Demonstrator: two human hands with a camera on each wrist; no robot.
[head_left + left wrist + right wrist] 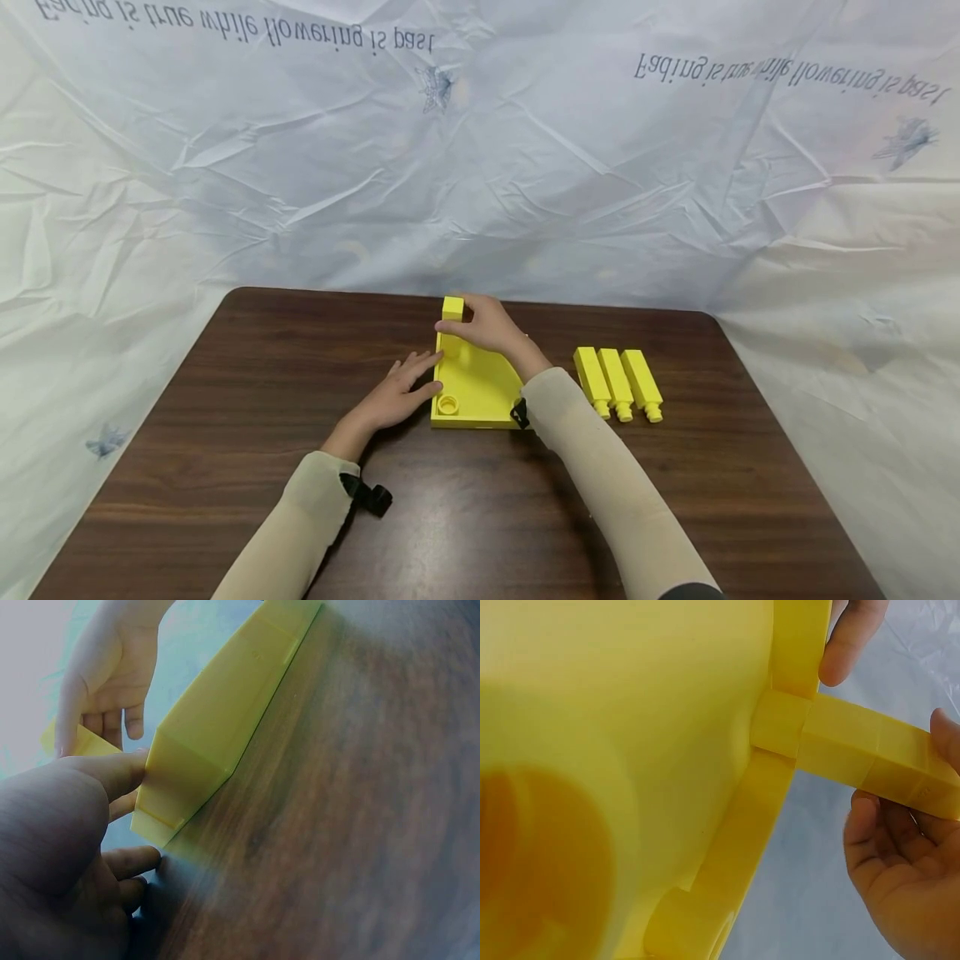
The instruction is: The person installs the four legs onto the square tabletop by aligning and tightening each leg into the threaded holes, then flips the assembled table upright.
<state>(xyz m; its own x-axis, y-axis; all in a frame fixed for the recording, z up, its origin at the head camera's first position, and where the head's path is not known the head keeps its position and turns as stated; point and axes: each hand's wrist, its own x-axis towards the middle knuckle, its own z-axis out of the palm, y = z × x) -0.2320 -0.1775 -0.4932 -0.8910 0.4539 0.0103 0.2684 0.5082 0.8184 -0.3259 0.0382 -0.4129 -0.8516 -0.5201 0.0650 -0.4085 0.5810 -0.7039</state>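
A yellow square board point(487, 390) with a raised rim and round corner sockets lies on the table. At its far left corner a yellow square peg or leg point(452, 309) stands upright. My right hand point(489, 325) holds this leg between thumb and fingers near its top. In the right wrist view the leg's lower end point(780, 724) meets the corner socket. My left hand point(393, 397) is at the board's left side, fingers extended and fingertips right at the edge. The left wrist view shows its thumb against the board's side wall point(180, 784). The near left socket point(447, 405) shows its round hole.
Three more yellow legs, a left one point(591, 375), a middle one point(616, 379) and a right one point(641, 379), lie side by side right of the board, knobbed ends toward me. A white printed sheet point(480, 192) hangs behind the brown wooden table point(450, 517).
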